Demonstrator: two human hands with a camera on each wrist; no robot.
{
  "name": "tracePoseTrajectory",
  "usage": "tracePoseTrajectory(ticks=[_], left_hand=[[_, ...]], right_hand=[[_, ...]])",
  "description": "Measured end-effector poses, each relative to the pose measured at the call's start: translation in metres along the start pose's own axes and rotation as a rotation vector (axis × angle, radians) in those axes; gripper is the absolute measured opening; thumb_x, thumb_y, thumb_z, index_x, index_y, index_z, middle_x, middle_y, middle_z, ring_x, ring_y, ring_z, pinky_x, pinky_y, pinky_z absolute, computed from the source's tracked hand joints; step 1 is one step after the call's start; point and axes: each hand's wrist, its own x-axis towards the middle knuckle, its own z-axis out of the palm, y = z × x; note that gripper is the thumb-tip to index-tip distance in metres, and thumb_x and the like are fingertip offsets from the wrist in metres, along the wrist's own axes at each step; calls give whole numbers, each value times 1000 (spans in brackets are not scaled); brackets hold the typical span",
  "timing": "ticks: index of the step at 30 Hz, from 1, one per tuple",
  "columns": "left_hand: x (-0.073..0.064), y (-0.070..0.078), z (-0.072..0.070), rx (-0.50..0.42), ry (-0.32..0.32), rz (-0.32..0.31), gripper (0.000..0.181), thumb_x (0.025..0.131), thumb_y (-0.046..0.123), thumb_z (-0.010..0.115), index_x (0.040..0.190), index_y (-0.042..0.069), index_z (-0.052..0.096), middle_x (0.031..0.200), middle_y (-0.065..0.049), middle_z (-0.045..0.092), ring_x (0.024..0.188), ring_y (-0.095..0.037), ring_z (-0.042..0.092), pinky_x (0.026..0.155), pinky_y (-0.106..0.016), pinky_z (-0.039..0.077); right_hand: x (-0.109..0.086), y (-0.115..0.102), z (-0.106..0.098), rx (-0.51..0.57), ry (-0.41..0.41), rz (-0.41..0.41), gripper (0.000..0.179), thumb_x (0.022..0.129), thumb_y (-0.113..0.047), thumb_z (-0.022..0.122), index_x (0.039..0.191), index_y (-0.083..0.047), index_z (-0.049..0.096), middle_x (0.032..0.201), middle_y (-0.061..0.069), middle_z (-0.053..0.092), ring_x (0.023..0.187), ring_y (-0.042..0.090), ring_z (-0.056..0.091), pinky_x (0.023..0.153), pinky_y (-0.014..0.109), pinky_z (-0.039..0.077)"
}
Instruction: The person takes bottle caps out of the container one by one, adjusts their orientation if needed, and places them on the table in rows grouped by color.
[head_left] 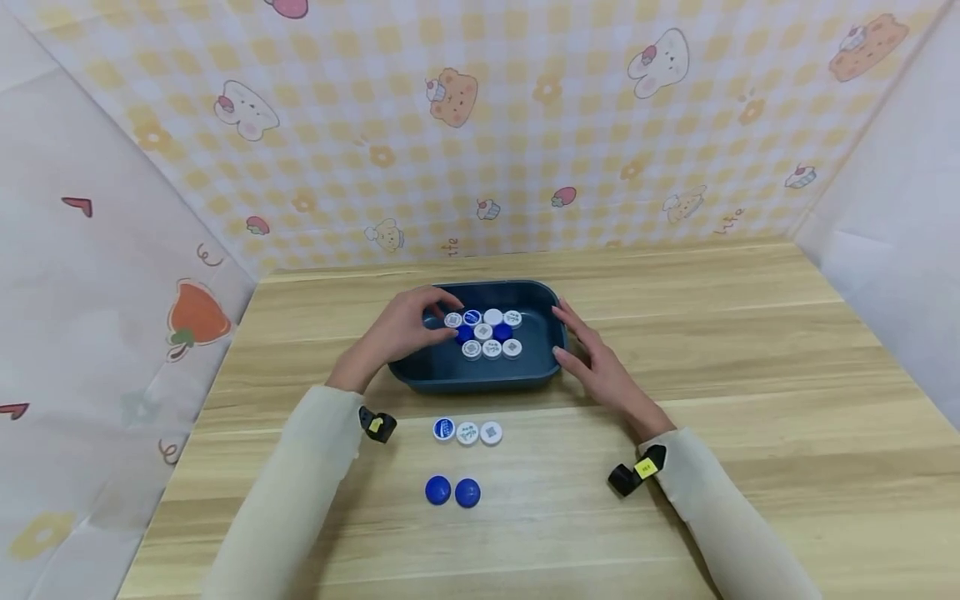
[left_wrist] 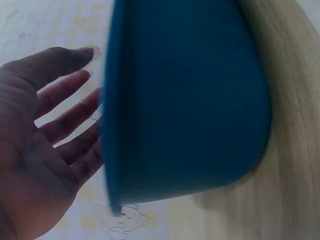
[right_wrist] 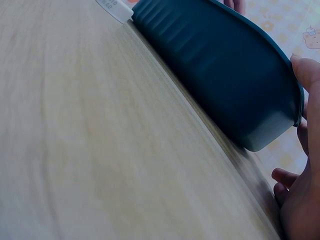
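A dark teal tray stands on the table and holds several round bottle caps, white printed ones and blue ones, grouped in rows. My left hand reaches over the tray's left side, its thumb and fingertips beside the leftmost caps. In the left wrist view its fingers are spread apart behind the tray wall, and their tips are partly hidden. At the tray's right end, my right hand touches the rim with its thumb and fingertips. The thumb rests against the rim in the right wrist view.
In front of the tray lie three printed caps in a row, one blue and white and two white. Two plain blue caps lie nearer me. Behind the wooden table hangs a yellow checked cloth.
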Motion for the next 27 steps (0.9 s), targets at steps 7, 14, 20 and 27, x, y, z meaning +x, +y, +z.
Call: tracePoseTrajectory(ticks=[7, 14, 20, 27], left_hand=[[16, -14, 6, 66, -74, -83, 39, 86, 12, 71, 123, 8, 62, 122, -11, 59, 103, -27, 57, 88, -41, 46], [22, -20, 13, 198, -173, -89, 44, 87, 11, 69, 129, 8, 59, 129, -13, 54, 111, -28, 53, 96, -43, 41], [24, -19, 18, 232, -176, -105, 41, 89, 12, 68, 129, 10, 59, 133, -13, 51, 122, -30, 46, 104, -49, 33], [28, -19, 23, 243, -172, -127, 37, 91, 12, 65, 128, 10, 60, 130, -11, 53, 119, -29, 48, 103, -47, 34]], right_hand=[[1, 1, 0, 7, 3, -2, 56, 98, -7, 50, 149, -4, 27, 158, 12, 12, 141, 33, 19, 109, 56, 18], [1, 1, 0, 9, -5, 6, 57, 98, -9, 50, 150, -6, 27, 158, 12, 12, 141, 33, 19, 109, 56, 18], [2, -2, 0, 0, -3, 2, 56, 98, -8, 50, 150, -5, 27, 158, 13, 12, 141, 33, 19, 109, 56, 18], [1, -2, 0, -7, -2, 5, 56, 98, -8, 50, 150, -4, 27, 158, 12, 12, 141, 33, 18, 109, 56, 18]])
